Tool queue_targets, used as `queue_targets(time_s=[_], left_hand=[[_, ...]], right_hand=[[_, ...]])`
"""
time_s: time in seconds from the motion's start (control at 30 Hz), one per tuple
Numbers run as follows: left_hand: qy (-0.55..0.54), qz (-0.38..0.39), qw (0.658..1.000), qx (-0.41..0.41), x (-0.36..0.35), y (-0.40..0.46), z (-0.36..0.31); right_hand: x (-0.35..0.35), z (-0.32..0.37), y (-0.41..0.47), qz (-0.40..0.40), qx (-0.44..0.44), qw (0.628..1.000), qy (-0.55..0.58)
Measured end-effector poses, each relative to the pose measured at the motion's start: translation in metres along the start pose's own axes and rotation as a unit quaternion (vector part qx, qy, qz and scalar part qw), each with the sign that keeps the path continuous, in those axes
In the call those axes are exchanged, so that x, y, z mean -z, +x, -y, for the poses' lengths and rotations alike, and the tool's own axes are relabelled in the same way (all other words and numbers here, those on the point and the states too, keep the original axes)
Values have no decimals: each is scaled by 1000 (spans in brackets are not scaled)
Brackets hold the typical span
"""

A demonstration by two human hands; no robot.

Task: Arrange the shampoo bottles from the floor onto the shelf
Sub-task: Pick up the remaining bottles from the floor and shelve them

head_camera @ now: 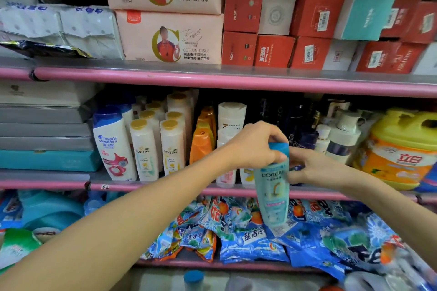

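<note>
So I'm mid-placement here: my left hand point(256, 143) has its fingers curled over the blue cap of the teal L'Oreal bottle point(274, 186), which hangs in front of the pink rail of the middle shelf point(165, 187), center-right of the frame, not on the board yet. My right hand point(314, 168) sits just right of the bottle, fingers loosely bent against its side; can't tell if it's really pinching it or just steadying.

Next move, I reckon: lift the base over that rail and push it back and in. Room looks tight. White bottles point(230, 120) right behind, dark bottles point(300, 125) to the right, orange bottles point(202, 142) left. The yellow detergent jug point(402, 149) at far right is well clear. Headroom under the upper shelf rail point(212, 80) looks fine.
</note>
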State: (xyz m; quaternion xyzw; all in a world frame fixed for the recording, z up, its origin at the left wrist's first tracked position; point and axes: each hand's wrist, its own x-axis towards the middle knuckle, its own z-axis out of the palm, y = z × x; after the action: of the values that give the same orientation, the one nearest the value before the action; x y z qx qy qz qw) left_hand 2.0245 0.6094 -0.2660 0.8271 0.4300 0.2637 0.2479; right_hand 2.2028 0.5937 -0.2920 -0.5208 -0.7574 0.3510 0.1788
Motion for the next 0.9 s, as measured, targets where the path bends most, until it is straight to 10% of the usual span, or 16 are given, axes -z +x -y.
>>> queue_targets(time_s=[0.43, 0.9], left_hand=[[89, -61, 994, -32, 3, 45, -4], [291, 58, 955, 4, -6, 46, 25]], right_hand=[[8, -34, 24, -238, 68, 961, 123], [-4, -66, 49, -208, 25, 966, 153]])
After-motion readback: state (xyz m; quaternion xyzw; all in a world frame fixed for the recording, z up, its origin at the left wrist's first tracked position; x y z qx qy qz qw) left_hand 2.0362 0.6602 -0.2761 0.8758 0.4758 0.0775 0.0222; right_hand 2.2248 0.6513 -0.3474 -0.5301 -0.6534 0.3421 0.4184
